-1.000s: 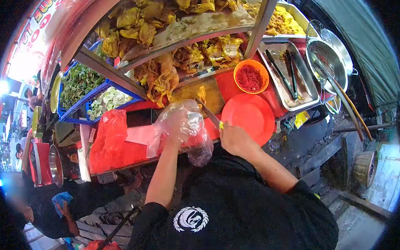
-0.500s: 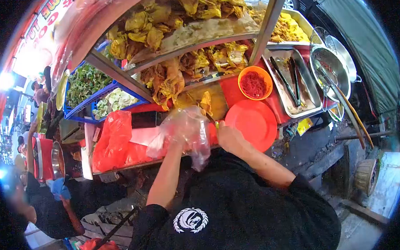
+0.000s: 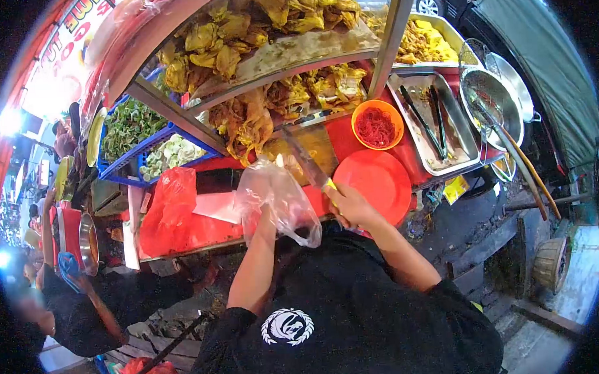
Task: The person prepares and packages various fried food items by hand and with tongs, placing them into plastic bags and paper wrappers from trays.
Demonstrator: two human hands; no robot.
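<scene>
My left hand [image 3: 268, 196] is inside a clear plastic bag [image 3: 281, 201], worn like a glove, and rests near a piece of fried food on the wooden cutting board [image 3: 318, 141]. My right hand [image 3: 354, 206] grips a knife [image 3: 306, 162] by its yellow handle, with the blade raised and slanted up to the left over the board. A red plate [image 3: 376, 182] lies just right of the knife. Fried yellow-brown food [image 3: 244, 123] is piled behind the board on the cart's glass shelves.
An orange bowl of red chilli [image 3: 376, 123], a steel tray with tongs [image 3: 436, 119] and wire strainers [image 3: 491, 98] sit to the right. Blue crates of greens [image 3: 129, 127] and sliced cucumber [image 3: 170, 153], red plastic bags [image 3: 163, 211] lie left. Another person [image 3: 66, 300] crouches lower left.
My right hand has lifted the knife, so its blade now stands up over the cutting board. My left hand in the bag has moved slightly toward the board.
</scene>
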